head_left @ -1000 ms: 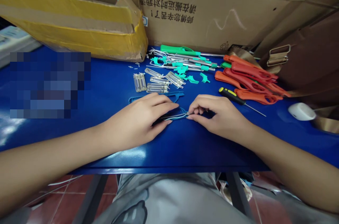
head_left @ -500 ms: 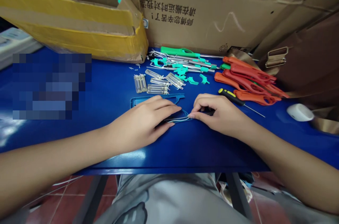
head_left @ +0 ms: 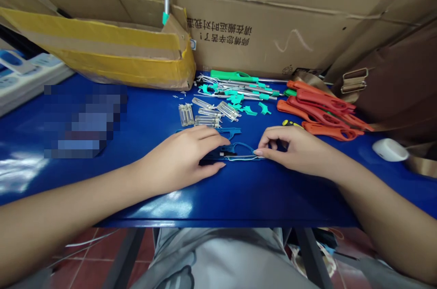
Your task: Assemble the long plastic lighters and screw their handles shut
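Note:
A blue lighter casing half [head_left: 240, 146], with a loop-shaped trigger opening, lies in front of me. My left hand [head_left: 191, 150] straddles its left part, fingers above and thumb below; its left end is hidden under the palm. A thin metal rod and white wires [head_left: 239, 158] run along the casing. At the casing's right end, my right hand [head_left: 283, 148] pinches the rod between thumb and index finger. Another blue casing half [head_left: 235, 131] lies just behind, partly covered by my left hand.
Behind are clear fluid tanks [head_left: 206, 121], metal lighter tubes with teal triggers [head_left: 252, 91] and a green lighter [head_left: 232, 75]. Red-orange casings [head_left: 327, 107] lie right, near a white object [head_left: 390, 149]. A yellow-taped cardboard box [head_left: 112, 57] stands at the back left.
My right hand has shifted slightly right, and the left thumb and fingers are farther apart. More of the casing, rod and wires shows between the hands. The camera view has tilted up.

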`<action>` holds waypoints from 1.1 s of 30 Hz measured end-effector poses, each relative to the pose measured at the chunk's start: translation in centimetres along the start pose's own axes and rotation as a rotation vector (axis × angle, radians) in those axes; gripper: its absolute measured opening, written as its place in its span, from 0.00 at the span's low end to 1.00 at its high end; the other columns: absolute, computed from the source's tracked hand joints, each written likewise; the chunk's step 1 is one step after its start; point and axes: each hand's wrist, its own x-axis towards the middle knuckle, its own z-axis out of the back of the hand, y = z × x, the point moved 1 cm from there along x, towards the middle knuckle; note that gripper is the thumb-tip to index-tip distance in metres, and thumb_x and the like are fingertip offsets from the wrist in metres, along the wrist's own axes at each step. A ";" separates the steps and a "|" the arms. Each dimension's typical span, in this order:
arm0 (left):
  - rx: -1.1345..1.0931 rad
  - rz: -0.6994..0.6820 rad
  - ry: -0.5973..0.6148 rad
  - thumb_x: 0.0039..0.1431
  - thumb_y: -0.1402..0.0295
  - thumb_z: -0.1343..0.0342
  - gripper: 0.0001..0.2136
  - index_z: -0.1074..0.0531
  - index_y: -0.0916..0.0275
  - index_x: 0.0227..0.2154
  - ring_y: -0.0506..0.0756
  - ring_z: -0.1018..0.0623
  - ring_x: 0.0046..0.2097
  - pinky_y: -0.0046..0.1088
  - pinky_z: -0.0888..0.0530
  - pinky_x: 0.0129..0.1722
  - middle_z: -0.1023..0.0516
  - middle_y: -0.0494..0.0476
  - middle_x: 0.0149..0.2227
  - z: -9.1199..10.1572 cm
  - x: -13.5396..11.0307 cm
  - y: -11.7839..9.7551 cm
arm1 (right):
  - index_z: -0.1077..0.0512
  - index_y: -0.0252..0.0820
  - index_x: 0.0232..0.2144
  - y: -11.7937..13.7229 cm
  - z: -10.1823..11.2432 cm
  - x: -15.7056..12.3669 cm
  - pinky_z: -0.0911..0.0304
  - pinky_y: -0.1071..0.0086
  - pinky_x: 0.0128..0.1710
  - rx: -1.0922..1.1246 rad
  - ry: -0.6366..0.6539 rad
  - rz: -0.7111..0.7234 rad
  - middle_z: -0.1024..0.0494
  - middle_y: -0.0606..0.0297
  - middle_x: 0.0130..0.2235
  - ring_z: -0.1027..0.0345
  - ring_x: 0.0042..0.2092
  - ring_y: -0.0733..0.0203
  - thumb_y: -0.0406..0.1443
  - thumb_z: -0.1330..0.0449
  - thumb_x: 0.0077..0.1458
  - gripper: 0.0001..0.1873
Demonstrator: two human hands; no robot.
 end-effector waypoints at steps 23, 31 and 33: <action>0.026 -0.001 -0.015 0.65 0.68 0.41 0.07 0.23 0.61 0.44 0.58 0.24 0.46 0.37 0.27 0.48 0.22 0.56 0.44 -0.4 0.1 -0.1 | 0.24 0.42 0.32 0.5 -0.5 0.2 0.45 0.70 0.29 -0.023 -0.018 0.059 0.27 0.70 0.30 0.39 0.28 0.68 0.37 0.36 0.61 0.05; -0.005 0.012 -0.016 0.66 0.68 0.42 0.07 0.23 0.61 0.44 0.58 0.24 0.48 0.37 0.27 0.49 0.24 0.57 0.45 -0.5 0.0 -0.3 | 0.25 0.44 0.41 1.7 -0.6 -0.7 0.43 0.70 0.34 -0.059 0.050 0.162 0.27 0.67 0.40 0.38 0.32 0.67 0.33 0.38 0.62 0.05; -0.008 0.019 -0.016 0.66 0.68 0.43 0.07 0.23 0.61 0.43 0.58 0.25 0.47 0.37 0.27 0.49 0.24 0.57 0.44 -0.6 0.1 -0.3 | 0.26 0.44 0.42 1.7 -0.6 -0.7 0.43 0.70 0.34 -0.077 0.060 0.156 0.28 0.67 0.40 0.38 0.33 0.67 0.32 0.38 0.61 0.06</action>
